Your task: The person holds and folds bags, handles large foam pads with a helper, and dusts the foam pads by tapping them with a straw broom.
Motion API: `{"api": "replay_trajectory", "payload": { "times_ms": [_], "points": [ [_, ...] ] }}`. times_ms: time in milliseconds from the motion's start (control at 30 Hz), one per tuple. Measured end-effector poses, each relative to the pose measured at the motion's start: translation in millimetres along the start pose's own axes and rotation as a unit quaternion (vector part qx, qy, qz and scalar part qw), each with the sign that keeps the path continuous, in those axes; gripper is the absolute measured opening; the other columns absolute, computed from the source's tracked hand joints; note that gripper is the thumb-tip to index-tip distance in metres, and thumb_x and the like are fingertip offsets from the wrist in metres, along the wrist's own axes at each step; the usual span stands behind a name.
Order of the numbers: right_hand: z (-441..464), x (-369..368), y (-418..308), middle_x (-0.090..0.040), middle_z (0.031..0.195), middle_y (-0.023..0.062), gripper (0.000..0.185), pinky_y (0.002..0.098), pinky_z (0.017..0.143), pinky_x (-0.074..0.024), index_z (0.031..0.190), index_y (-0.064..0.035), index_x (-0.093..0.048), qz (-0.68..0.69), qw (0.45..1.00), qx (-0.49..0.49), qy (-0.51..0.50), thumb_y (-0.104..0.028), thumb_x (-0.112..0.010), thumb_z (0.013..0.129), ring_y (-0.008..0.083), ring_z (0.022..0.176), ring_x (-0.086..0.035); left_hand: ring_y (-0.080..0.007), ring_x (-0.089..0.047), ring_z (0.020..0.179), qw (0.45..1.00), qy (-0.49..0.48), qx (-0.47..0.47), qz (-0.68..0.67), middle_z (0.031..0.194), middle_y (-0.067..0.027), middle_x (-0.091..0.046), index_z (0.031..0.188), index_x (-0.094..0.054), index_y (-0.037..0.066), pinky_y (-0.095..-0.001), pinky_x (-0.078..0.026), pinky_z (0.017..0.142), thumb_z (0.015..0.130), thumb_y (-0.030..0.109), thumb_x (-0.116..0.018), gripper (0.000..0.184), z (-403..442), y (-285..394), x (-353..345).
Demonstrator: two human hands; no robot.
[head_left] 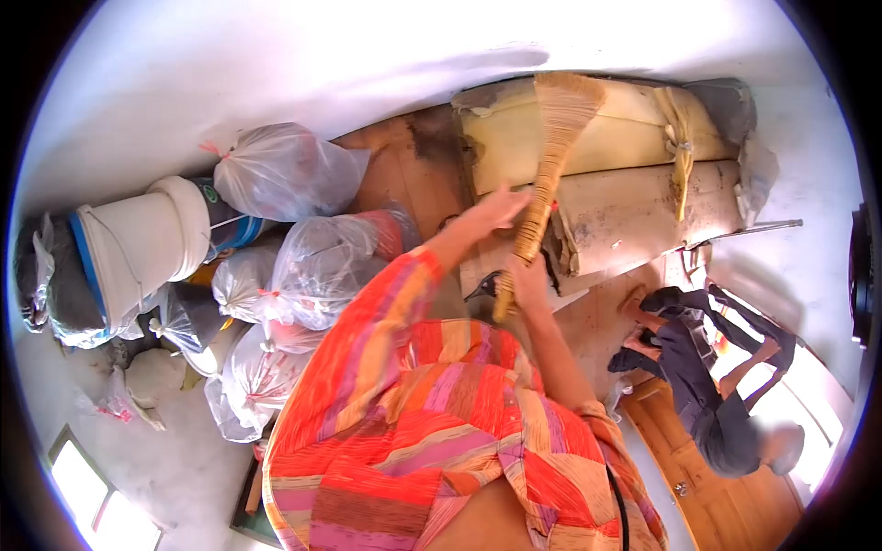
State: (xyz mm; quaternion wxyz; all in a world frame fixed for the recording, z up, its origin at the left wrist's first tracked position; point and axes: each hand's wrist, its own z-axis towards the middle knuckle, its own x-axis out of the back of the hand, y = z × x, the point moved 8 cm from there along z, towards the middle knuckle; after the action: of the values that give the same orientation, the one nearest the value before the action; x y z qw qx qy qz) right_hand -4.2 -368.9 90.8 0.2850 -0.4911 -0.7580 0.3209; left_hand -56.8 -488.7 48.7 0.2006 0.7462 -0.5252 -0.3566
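A straw broom with a wrapped handle is held upright before my chest, its bristles fanned out at the top. My right hand is closed around the lower part of the handle. My left hand is beside the broom's upper handle, fingers stretched towards it; whether they touch it I cannot tell. Behind the broom lie large folded cardboard sheets, partly hidden by it. A yellow strip is tied round them.
Several tied plastic bags and a white bucket are piled at left on the wooden floor. At right, a person in dark clothes sits near a wooden door. A thin rod sticks out beside the cardboard.
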Motion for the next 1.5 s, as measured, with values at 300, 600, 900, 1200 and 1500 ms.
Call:
{"api": "replay_trajectory", "payload": {
  "times_ms": [300,600,900,1200,1500],
  "points": [
    [48,0,-12,-0.059,0.093,0.0157,0.066,0.0306,0.07,-0.0474,0.124,0.0044,-0.035,-0.161,0.985,0.043,-0.033,-0.033,-0.065,0.08,0.0183,0.078,-0.058,-0.0344,-0.062,0.086,0.953,-0.006,-0.13,0.272,0.092,-0.0219,-0.063,0.132,-0.032,0.005,-0.0406,-0.049,0.074,0.063,0.026,-0.067,0.08,127,25,-21],
    [5,32,30,-0.063,0.092,0.0149,0.041,0.0332,0.074,-0.0469,0.116,-0.0012,-0.051,-0.287,0.946,0.048,-0.144,-0.022,-0.06,0.082,0.0236,0.079,-0.06,-0.0309,-0.064,0.085,0.965,-0.001,-0.025,0.259,0.095,-0.0203,-0.064,0.129,-0.047,0.012,-0.038,-0.049,0.075,0.071,0.042,-0.064,0.067,55,34,121],
    [-7,66,64,-0.064,0.089,0.0181,0.035,0.034,0.072,-0.0489,0.111,-0.0003,-0.054,-0.397,0.912,-0.018,-0.104,-0.019,-0.057,0.081,0.0271,0.08,-0.063,-0.0392,-0.059,0.092,0.834,0.058,-0.147,0.529,0.099,-0.0259,-0.061,0.135,-0.036,0.008,-0.0427,-0.047,0.08,0.076,0.041,-0.057,0.071,63,106,107],
    [-4,61,23,-0.061,0.077,0.0109,0.033,0.0308,0.065,-0.0483,0.114,-0.001,-0.052,-0.247,0.967,0.001,-0.062,-0.015,-0.055,0.084,0.0171,0.072,-0.06,-0.0344,-0.059,0.099,0.86,0.102,-0.078,0.494,0.109,-0.0168,-0.061,0.124,-0.05,0.016,-0.0397,-0.047,0.084,0.073,0.042,-0.063,0.058,115,40,212],
    [-16,89,69,-0.065,0.086,0.0159,0.035,0.0343,0.071,-0.0491,0.112,-0.0013,-0.056,-0.35,0.932,-0.048,-0.079,-0.018,-0.056,0.081,0.0257,0.076,-0.063,-0.0341,-0.063,0.085,0.844,0.14,0.033,0.517,0.097,-0.0209,-0.063,0.129,-0.044,0.011,-0.0402,-0.048,0.074,0.073,0.029,-0.061,0.062,-77,-61,335]
  ]
}}
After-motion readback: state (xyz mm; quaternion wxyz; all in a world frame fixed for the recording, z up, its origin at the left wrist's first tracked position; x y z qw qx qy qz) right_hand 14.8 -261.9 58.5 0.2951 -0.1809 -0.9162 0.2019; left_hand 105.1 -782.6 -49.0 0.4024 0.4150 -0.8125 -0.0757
